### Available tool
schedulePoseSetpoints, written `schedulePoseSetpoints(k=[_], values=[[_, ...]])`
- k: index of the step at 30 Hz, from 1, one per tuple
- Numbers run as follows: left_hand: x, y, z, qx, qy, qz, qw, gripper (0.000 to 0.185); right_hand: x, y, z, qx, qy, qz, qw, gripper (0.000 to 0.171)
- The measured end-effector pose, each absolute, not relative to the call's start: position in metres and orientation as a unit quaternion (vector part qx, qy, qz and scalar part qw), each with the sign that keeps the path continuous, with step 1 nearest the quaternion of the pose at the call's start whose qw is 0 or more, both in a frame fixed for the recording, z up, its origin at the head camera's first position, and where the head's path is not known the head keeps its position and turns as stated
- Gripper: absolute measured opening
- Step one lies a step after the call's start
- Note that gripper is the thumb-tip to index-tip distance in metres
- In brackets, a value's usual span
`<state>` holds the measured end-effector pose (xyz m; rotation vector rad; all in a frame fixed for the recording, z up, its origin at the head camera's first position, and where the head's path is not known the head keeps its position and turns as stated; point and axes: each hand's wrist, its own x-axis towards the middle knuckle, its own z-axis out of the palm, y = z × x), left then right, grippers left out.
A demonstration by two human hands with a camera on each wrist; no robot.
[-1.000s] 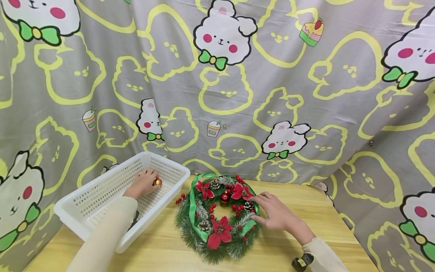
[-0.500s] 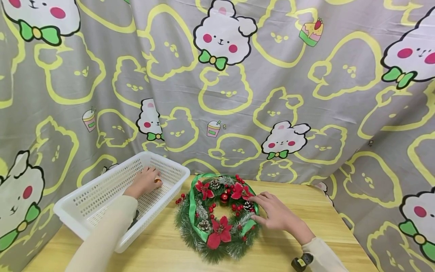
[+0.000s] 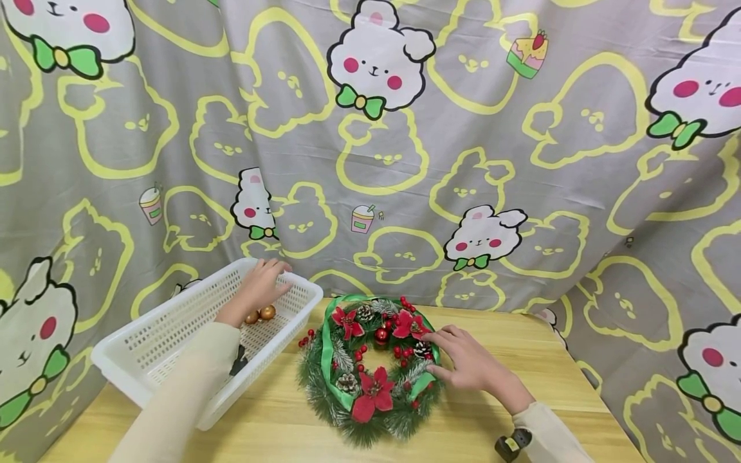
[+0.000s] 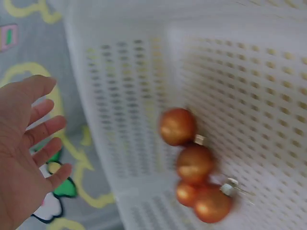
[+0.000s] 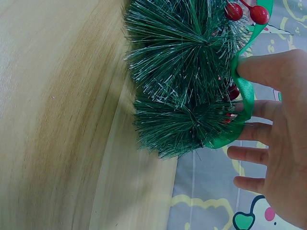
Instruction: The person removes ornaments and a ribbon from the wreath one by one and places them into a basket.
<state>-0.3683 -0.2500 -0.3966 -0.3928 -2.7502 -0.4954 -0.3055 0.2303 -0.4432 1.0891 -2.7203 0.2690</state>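
My left hand (image 3: pixel 262 286) is over the far end of a white perforated plastic basket (image 3: pixel 301 316), with its fingers extended and nothing in them. Several copper-coloured Christmas baubles (image 4: pixel 195 163) lie together on the basket floor below it, some with metal caps showing. To the right lies a green Christmas wreath (image 3: pixel 315 373) with red poinsettias (image 3: pixel 376 393), pinecones (image 3: pixel 348 384) and red berries. My right hand (image 3: pixel 467 360) rests at the wreath's right side, fingers loosely spread, the thumb at a loose green ribbon (image 5: pixel 246 93) there.
A wooden table (image 3: pixel 492 424) bears the basket and wreath. Behind it hangs a grey patterned curtain (image 3: pixel 405 257), close to the table's back edge. A small red bauble (image 3: pixel 381 335) sits within the wreath. Dark devices are on the wrists.
My left hand has let go of a copper bauble inside the basket and risen towards its far rim, leaving baubles in view. The right hand has stayed at the wreath.
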Motion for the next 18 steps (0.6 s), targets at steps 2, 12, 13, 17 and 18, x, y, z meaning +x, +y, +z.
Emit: schedulePoseSetpoints(k=[2,12,13,17,18], values=[[-0.367,-0.242,-0.387,-0.145,-0.959,-0.176,0.167,0.04,-0.305,0.23,-0.443,0.367,-0.92,0.092,0.098,0.057],[-0.358,-0.199,-0.346,-0.193,-0.946,-0.165,0.202,0.037,-0.304,0.229,-0.441,0.366,-0.921,0.095,0.095,0.057],[-0.357,-0.193,-0.342,-0.199,-0.944,-0.166,0.205,0.037,-0.304,0.229,-0.441,0.366,-0.921,0.095,0.095,0.057],[-0.351,-0.169,-0.332,-0.221,-0.935,-0.176,0.213,0.037,-0.304,0.229,-0.441,0.365,-0.921,0.095,0.094,0.056],[-0.349,-0.163,-0.33,-0.226,-0.933,-0.18,0.214,0.037,-0.304,0.229,-0.441,0.364,-0.922,0.095,0.093,0.056]])
